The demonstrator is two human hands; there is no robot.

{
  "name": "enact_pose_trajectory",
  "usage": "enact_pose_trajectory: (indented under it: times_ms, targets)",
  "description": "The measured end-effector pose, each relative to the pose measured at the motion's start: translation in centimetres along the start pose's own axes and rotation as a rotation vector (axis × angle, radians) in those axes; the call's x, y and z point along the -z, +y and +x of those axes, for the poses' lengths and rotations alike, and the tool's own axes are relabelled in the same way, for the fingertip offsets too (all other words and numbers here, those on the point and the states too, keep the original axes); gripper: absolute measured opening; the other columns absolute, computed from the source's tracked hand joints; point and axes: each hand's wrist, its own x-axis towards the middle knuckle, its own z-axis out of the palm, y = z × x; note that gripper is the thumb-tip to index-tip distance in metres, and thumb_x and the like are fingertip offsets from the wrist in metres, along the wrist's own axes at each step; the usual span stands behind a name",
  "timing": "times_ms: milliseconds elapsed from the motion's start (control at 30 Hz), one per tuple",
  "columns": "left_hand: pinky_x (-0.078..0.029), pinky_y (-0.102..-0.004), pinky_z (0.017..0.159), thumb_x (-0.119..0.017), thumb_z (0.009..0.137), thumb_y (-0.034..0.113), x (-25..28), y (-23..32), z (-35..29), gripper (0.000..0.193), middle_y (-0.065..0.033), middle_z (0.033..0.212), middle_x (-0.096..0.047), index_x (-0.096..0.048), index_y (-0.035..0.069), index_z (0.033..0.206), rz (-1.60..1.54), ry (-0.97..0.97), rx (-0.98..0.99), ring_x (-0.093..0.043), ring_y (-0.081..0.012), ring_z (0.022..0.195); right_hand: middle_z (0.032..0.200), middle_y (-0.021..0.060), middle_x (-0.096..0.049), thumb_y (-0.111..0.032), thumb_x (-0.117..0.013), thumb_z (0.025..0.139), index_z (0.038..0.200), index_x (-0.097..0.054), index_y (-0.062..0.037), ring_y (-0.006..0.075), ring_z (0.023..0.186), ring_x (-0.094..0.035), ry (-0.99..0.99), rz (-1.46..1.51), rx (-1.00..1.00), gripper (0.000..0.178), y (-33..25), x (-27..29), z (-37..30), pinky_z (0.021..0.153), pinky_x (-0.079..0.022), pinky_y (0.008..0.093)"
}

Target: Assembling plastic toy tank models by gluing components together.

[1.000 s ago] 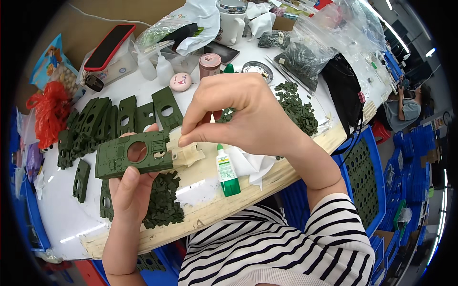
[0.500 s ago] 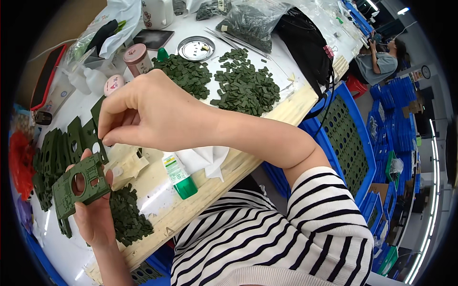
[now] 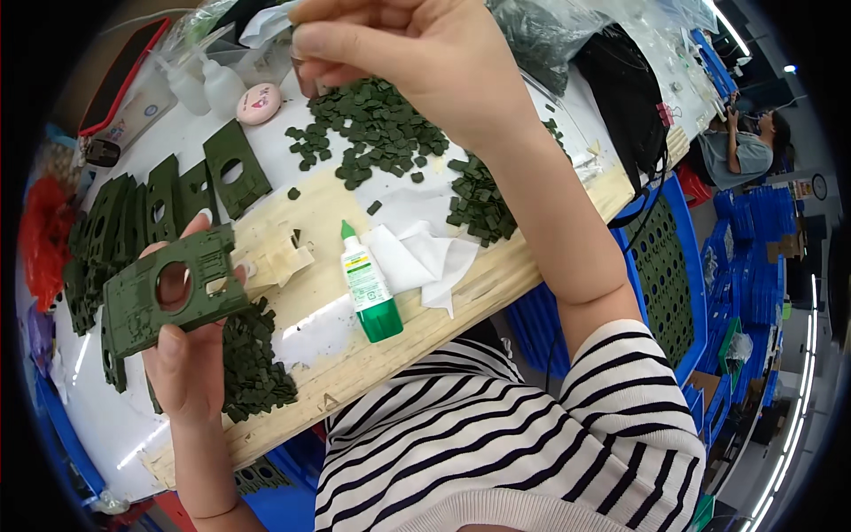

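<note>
**Q:** Where is the shell?

**A:** The green shell (image 3: 139, 297) is held up left of the bottle (image 3: 366, 288), clamped in the left hand (image 3: 195, 372), thumb on its near edge, fingers behind.

**Q:** And the right hand?

**A:** The right hand (image 3: 430, 71) hangs beyond the bottle, above the chips (image 3: 381, 129), thumb and fingers curled close; whether they pinch anything, one cannot tell.

**Q:** How would the shell handle?

**A:** Light and stiff, by its look, probably moulded plastic, matt enough not to slip. The fine raised detail looks fragile, so the long edges seem the place to hold.

**Q:** Textures?

**A:** The shell is flat-topped, with a round hole and a smaller opening toward the bottle. The chips are small, flat and dull green, loosely heaped. White tissue (image 3: 417, 257) lies crumpled just right of the bottle, thin and soft. Other shells (image 3: 161, 182), similarly holed, crowd the bench (image 3: 350, 377) farther left of the bottle, itself smooth, with a tapered green tip.
</note>
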Motion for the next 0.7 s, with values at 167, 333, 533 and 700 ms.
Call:
enact_pose_trajectory:
  times_ms: [167, 333, 533, 700]
  targets:
    - [-0.045, -0.0465, 0.102, -0.070, 0.085, 0.021, -1.2, 0.4, 0.6, 0.074, -0.0226, 0.146, -0.035, -0.028, 0.006, 0.144, -0.102, -0.054, 0.032, -0.046, -0.0307, 0.128, 0.081, 0.0059, -0.069, -0.005, -0.070, 0.082, 0.092, -0.069, 0.0044, 0.0086, 0.072, -0.065, -0.053, -0.283, -0.009, 0.014, -0.4, -3.0, -1.7, 0.066, -0.053, 0.0226]
    - [-0.052, -0.0441, 0.096, -0.064, 0.089, 0.018, -1.5, 1.3, 0.8, 0.071, -0.0210, 0.146, -0.033, -0.023, 0.007, 0.146, -0.155, -0.078, 0.112, -0.049, -0.0334, 0.125, 0.080, 0.0033, -0.067, -0.002, -0.070, 0.083, 0.089, -0.067, 0.0040, 0.0034, 0.071, -0.060, -0.176, -0.320, -0.057, 0.009, -0.3, -4.1, -2.7, 0.064, -0.050, 0.0179]
    - [-0.049, -0.0467, 0.099, -0.061, 0.091, 0.007, -0.9, 1.5, 0.7, 0.065, -0.0188, 0.144, -0.037, -0.025, 0.007, 0.144, -0.226, -0.118, 0.151, -0.046, -0.0320, 0.128, 0.077, 0.0056, -0.069, 0.000, -0.071, 0.081, 0.087, -0.068, 0.0022, 0.0068, 0.068, -0.063, -0.243, -0.440, -0.058, 0.007, -0.8, -5.2, -3.4, 0.062, -0.051, 0.0202]
    - [-0.051, -0.0461, 0.097, -0.066, 0.088, 0.016, -1.2, 1.5, 0.8, 0.070, -0.0194, 0.144, -0.038, -0.026, 0.009, 0.145, -0.154, -0.092, 0.162, -0.049, -0.0314, 0.125, 0.076, 0.0068, -0.068, 0.001, -0.071, 0.080, 0.086, -0.069, 0.0018, 0.0096, 0.066, -0.064, -0.262, -0.507, 0.040, 0.007, -0.7, -5.8, -3.6, 0.062, -0.053, 0.0221]
